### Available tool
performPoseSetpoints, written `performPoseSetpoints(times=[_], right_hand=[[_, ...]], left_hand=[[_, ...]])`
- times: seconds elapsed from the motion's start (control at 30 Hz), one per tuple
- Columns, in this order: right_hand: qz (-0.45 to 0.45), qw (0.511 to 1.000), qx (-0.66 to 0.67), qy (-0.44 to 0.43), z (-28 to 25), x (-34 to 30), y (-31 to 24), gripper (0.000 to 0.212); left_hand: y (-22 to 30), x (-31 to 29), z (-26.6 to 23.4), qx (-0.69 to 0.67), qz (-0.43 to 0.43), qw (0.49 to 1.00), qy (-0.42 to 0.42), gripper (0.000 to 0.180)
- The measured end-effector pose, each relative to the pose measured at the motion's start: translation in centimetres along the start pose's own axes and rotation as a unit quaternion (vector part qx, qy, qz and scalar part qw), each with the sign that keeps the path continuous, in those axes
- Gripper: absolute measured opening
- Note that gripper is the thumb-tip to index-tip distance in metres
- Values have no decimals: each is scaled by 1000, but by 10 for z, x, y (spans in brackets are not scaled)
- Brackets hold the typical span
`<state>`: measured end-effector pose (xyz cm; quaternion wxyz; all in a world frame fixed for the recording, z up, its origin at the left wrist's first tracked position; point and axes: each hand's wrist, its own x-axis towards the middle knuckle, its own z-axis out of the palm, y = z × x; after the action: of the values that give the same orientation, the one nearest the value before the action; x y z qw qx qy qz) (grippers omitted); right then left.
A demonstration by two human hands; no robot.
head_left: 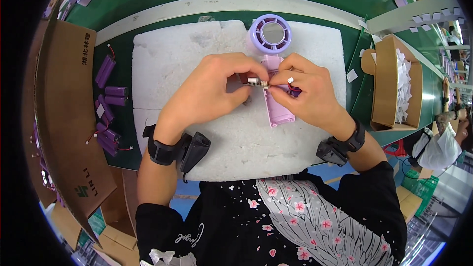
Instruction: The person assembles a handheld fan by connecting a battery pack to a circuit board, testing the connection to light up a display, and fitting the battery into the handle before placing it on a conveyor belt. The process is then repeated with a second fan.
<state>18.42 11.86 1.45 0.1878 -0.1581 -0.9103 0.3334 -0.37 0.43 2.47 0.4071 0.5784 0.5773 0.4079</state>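
My left hand (209,86) is closed, thumb and forefinger pinching a small part with a silver cylinder (254,82). Thumb and forefinger of my right hand (313,88) meet at the part's other end. Tucked in my right hand is a purple battery pack (294,91), mostly hidden by the fingers; its white plug (290,80) and short dark and red wires show. Below both hands lies an open pink handle shell (279,113). At its far end stands a round lilac fan head (253,37) with a spoked ring.
White foam sheets (167,69) cover the green bench. Several purple battery packs (116,95) with wires lie left, beside a tall cardboard sheet (64,113). A cardboard box (382,83) of white paper pieces stands right. A pale rail (217,4) crosses behind.
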Motion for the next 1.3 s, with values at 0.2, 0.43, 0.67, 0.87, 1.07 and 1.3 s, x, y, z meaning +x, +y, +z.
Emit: performPoseSetpoints(times=[0.2,0.43,0.67,0.87,1.07,1.3], right_hand=[[-2,1000,-20,-7,-1,0,-1,14],[-83,990,-112,10,0,-2,-3,15],[-65,986,-150,-17,5,-4,-7,19],[-70,984,-164,-10,7,-3,-6,19],[-76,995,-60,7,0,-3,1,15],[-85,996,-2,32,-4,-4,2,12]], left_hand=[[0,-2,6,26,3,999,42,26],[7,-2,13,44,84,995,32,23],[4,1,16,9,56,997,55,15],[10,1,16,35,81,996,34,12],[-4,3,20,-70,26,995,68,13],[-6,3,23,-80,12,992,100,21]])
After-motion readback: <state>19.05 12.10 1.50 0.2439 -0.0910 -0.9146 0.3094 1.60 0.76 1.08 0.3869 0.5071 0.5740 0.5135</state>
